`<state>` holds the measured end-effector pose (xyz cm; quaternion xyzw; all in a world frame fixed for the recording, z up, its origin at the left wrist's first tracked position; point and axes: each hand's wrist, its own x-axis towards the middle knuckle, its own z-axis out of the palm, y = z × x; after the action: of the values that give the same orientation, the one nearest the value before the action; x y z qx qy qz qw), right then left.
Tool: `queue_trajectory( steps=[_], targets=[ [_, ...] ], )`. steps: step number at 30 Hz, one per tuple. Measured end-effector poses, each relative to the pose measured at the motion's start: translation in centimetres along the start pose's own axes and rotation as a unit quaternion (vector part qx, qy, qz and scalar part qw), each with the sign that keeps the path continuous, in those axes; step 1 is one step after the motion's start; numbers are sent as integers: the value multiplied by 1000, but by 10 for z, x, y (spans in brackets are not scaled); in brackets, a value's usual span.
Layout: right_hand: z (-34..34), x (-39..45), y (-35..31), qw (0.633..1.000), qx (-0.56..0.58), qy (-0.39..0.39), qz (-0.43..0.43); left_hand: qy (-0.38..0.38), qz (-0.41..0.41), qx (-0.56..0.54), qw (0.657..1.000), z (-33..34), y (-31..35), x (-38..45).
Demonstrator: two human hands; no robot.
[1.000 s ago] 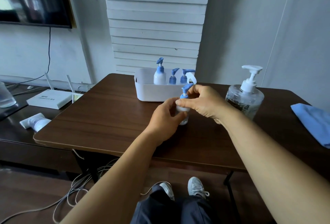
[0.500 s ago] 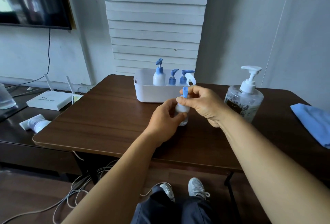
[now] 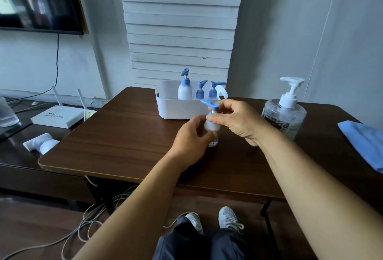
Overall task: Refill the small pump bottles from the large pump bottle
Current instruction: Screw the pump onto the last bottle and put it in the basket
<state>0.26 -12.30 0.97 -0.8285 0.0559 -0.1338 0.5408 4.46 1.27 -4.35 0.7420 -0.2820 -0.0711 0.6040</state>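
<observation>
The dark wooden table (image 3: pixel 128 135) carried everything. The large pump bottle (image 3: pixel 285 117) stood upright at about three o'clock from the hands, just beyond the right wrist and apart from it. The white bin (image 3: pixel 172 108) sat at twelve o'clock, three more blue-capped bottles upright inside.

Dead centre stood the small pump bottle (image 3: pixel 211 128), base on the table, long axis straight up. The left hand (image 3: pixel 189 143) wrapped its body from nine o'clock, fingers curled round it. The right hand (image 3: pixel 238 121) came in from three o'clock, thumb and fingertips pinching the neck just under the blue pump head (image 3: pixel 209 104), whose nozzle pointed toward ten o'clock.

That looked like the cap being unscrewed, a twist about the vertical axis. The right hand lay nearer the big bottle, so the pumping would likely fall to it.
</observation>
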Motion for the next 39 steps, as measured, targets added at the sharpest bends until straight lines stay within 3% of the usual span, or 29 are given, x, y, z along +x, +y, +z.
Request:
queue_trajectory(
  steps=[2,6,9,13,19,27,31,35,39],
  targets=[
    [-1,-1,0,1000,11,-11,-3,1,2,-1,1000,0,0,0],
    [5,1,1,996,-67,62,-2,-6,2,-1,1000,-1,0,0],
    [2,-1,-3,1000,-6,-4,-4,-6,0,0,1000,-1,0,-1],
    [7,3,0,992,-102,74,15,-4,-2,2,1000,-2,1,0],
    [-1,-2,-2,1000,-8,-5,21,-5,1,7,1000,-2,0,0],
    [12,-2,-1,992,-89,93,21,12,5,14,1000,-1,1,-1],
    [10,-1,-1,985,-141,88,48,11,7,27,1000,-1,3,-2],
    [5,-7,-14,984,-165,55,22,2,6,23,1000,-2,4,-2],
    [6,-12,-21,972,-222,77,26,11,5,22,1000,-1,3,-2]
  ],
)
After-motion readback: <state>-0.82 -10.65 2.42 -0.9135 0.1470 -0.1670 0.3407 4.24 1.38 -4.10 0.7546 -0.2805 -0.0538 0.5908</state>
